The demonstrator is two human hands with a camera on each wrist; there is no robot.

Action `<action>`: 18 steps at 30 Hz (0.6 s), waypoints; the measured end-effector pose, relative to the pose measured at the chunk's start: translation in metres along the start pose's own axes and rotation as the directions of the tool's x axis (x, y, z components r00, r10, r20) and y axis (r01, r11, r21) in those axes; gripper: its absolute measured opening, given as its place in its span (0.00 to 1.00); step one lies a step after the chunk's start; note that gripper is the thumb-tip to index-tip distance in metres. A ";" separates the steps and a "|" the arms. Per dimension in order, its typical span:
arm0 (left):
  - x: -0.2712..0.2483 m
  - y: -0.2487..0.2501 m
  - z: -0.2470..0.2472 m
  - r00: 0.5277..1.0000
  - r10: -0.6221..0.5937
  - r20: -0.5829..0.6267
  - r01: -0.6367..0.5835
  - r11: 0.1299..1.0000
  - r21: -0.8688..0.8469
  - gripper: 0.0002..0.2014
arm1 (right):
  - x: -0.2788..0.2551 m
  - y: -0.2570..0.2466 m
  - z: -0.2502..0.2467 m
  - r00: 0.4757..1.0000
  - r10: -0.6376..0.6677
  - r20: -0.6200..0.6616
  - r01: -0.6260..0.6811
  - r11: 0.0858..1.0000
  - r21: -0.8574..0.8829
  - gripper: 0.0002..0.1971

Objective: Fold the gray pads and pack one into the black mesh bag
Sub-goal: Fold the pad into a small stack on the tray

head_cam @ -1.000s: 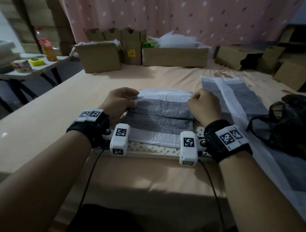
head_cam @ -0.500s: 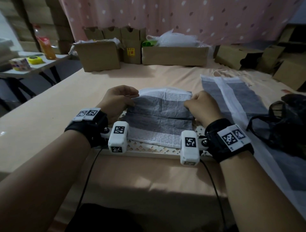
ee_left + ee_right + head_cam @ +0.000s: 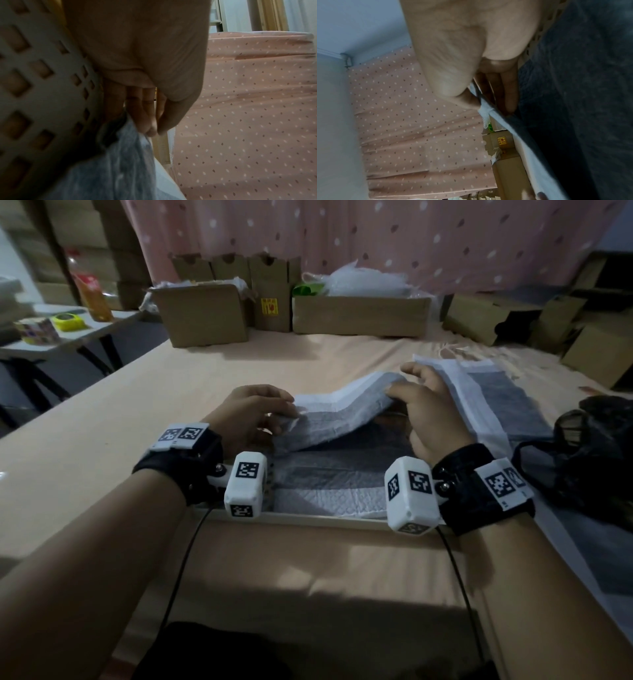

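A gray pad with white borders (image 3: 342, 412) lies on a white lattice tray (image 3: 294, 517) in front of me, its far half lifted off the lower layers. My left hand (image 3: 270, 412) pinches the pad's left edge; in the left wrist view the fingertips (image 3: 150, 129) squeeze the gray and white fabric (image 3: 120, 162). My right hand (image 3: 411, 392) pinches the raised right corner, thumb on top. The right wrist view shows that edge (image 3: 488, 112) held between thumb and fingers. A second gray pad (image 3: 496, 405) lies flat to the right. The black mesh bag (image 3: 589, 460) sits crumpled at the right edge.
Cardboard boxes (image 3: 205, 313) and a long box of plastic wrap (image 3: 359, 313) line the table's far side before a pink dotted curtain (image 3: 376, 241). More boxes (image 3: 596, 350) stand at far right. A small side table (image 3: 68, 333) with tape and a bottle is at left.
The pad's far half has risen off the tray. My right hand has moved up and away, lifting its corner, and the left hand has raised its edge slightly.
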State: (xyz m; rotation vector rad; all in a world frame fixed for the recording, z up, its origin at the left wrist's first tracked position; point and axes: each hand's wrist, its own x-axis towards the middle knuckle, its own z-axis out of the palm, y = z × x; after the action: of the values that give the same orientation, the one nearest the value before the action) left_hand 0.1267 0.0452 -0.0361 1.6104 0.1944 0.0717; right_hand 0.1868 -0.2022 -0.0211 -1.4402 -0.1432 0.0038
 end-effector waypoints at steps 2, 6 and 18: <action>-0.002 0.000 0.002 0.996 -0.030 0.080 0.027 0.999 0.043 0.04 | 0.000 0.000 -0.001 0.999 0.012 0.038 -0.015 0.998 0.068 0.21; -0.001 -0.001 0.001 1.000 0.005 0.029 -0.007 0.999 0.037 0.03 | 0.000 0.000 -0.001 1.000 0.005 0.018 -0.006 1.000 0.011 0.23; 0.012 -0.007 -0.006 0.967 0.160 -0.200 -0.167 0.986 -0.019 0.09 | 0.002 0.012 -0.004 0.999 0.002 -0.045 -0.021 0.903 -0.428 0.15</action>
State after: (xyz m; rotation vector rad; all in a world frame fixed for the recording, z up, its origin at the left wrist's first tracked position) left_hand 0.1374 0.0531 -0.0439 1.5803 0.2116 0.3623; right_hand 0.1903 -0.2046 -0.0336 -1.8818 -0.1024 -0.0523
